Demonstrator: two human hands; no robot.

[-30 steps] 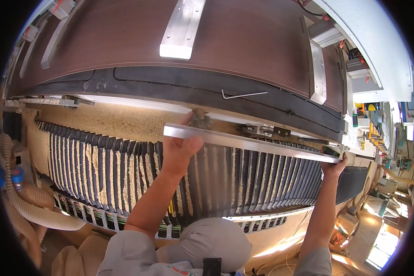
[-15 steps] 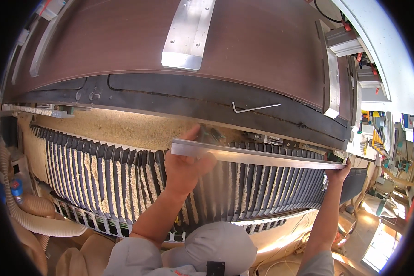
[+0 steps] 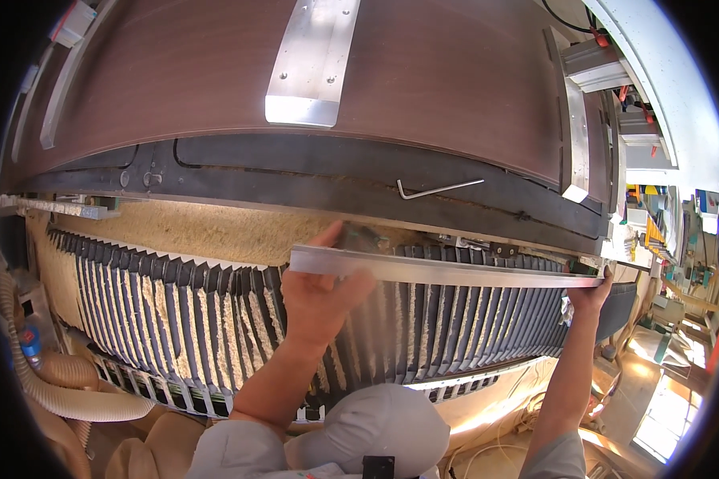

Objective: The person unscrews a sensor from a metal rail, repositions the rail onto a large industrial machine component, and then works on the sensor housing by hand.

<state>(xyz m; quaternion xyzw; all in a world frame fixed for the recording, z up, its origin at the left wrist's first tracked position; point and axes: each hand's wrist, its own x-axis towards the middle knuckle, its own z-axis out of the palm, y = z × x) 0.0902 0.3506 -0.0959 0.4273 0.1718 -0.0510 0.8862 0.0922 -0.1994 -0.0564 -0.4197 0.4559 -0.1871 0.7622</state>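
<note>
A long silvery metal bar [image 3: 463, 271] lies crosswise over the black pleated bellows [image 3: 208, 319], tilted slightly down to the right. My left hand [image 3: 318, 299] closes around the bar near its left end, with fingers behind it and the thumb blurred on the near side. My right hand [image 3: 588, 294] grips the far right end from below, with its fingers partly hidden by the bar. Just beyond my left hand is a blurred dark part whose kind I cannot make out. A bent hex key [image 3: 439, 190] lies untouched on the dark machine bed [image 3: 295, 172].
Sawdust covers the trough [image 3: 192, 227] and the bellows folds. A brown panel [image 3: 423, 88] spans the back, with a metal block [image 3: 303, 100] on it. Ribbed hoses [image 3: 80, 399] curl at the lower left. A capped head [image 3: 387, 427] shows at the bottom.
The bar's right end has risen slightly and shifted right with my right hand. My left hand keeps its hold. The whole view has shifted a little.
</note>
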